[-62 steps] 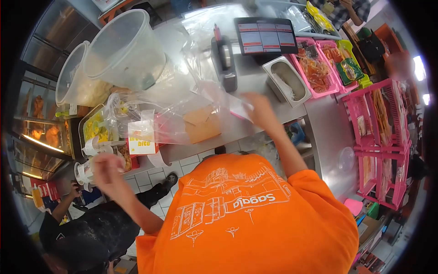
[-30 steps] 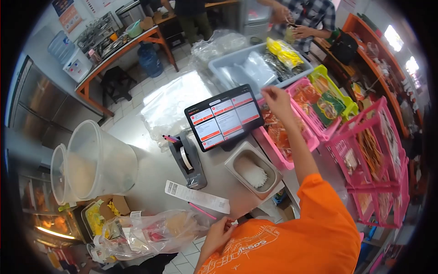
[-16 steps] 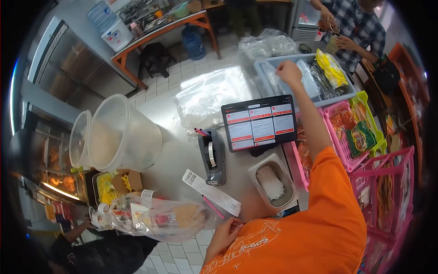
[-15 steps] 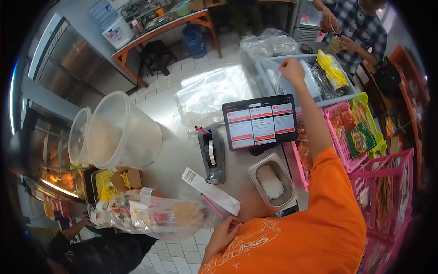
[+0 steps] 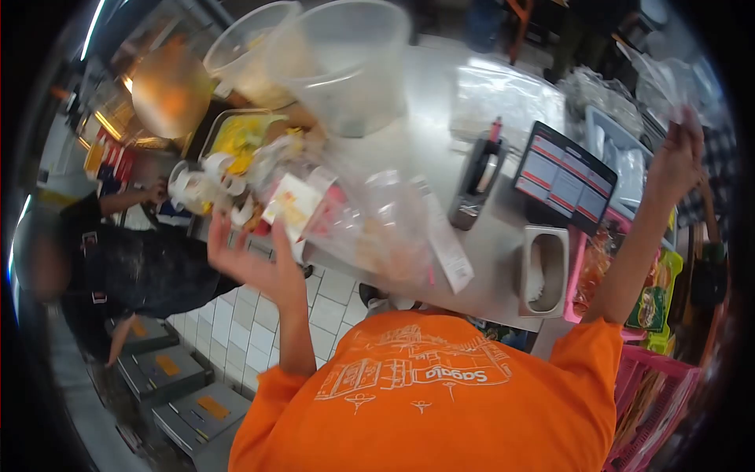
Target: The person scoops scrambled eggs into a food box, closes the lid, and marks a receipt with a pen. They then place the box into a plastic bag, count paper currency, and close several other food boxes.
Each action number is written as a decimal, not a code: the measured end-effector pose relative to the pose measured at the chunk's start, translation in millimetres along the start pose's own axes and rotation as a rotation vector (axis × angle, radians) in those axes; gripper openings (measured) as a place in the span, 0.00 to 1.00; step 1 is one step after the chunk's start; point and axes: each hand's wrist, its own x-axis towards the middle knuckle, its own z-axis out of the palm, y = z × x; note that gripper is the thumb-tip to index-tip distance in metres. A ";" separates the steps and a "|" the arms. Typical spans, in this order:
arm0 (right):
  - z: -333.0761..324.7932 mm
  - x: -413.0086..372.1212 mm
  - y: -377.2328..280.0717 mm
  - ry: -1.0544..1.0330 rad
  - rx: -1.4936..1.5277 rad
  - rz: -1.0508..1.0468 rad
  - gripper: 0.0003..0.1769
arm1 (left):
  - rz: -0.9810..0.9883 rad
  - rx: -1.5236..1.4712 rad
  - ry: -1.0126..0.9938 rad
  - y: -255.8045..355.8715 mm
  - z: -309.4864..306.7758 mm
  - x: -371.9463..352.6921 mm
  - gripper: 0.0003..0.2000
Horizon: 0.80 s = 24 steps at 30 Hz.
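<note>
Counter stock as seen from the floor, left to right.

1. Co-worker [image 5: 134,267], dark clothing, low beside the counter; one arm reaches towards its edge. Not part of the handling.
2. Small lidded sauce cups [image 5: 204,185], white, clustered at the counter's left end, just beside a tray of yellow food [image 5: 236,134].
3. Left hand [image 5: 252,263]: palm up, fingers spread wide, gripping nothing. The fingertips are right at the lower edge of item 4; blur hides whether they touch it.
4. Filled clear bag [image 5: 354,228], holding a white printed box [image 5: 291,208] and other packs. It lies on the steel counter [image 5: 440,94] and overhangs the near edge.
5. Two large clear tubs [image 5: 354,63], at the back.
6. Receipt [image 5: 448,244], flat, just right of the filled bag.
7. Tape dispenser [image 5: 476,177], with a pink pen standing in it.
8. Tablet screen [image 5: 562,177], propped; a steel pan [image 5: 543,267] sits in front of it.
9. Right hand [image 5: 676,161]: raised high, fingers closed on the lower edge of a thin clear bag [image 5: 668,75] (much blurred).
10. Pink basket [image 5: 653,393], far right.

Handling note, as a judgement: the filled bag looks bottom-heavy, so the open palm belongs flat under its base, with the load kept upright. The thin bag is best held well above the tablet.
</note>
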 end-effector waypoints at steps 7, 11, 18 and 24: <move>155.4 -204.0 -88.1 -1.040 -0.219 -0.291 0.17 | -0.449 -0.303 -0.584 -74.3 24.8 39.8 0.14; 168.3 -332.9 -19.4 -2.074 -0.457 0.106 0.15 | -0.224 -0.723 -0.455 -37.2 10.5 17.0 0.08; 174.1 -394.8 -28.2 -1.809 -0.033 0.070 0.12 | -0.239 -0.953 -0.785 -23.4 -30.7 28.5 0.08; 170.1 -395.7 -34.9 -1.730 -0.162 0.283 0.11 | -0.348 -0.888 -0.818 -26.0 -42.1 36.1 0.07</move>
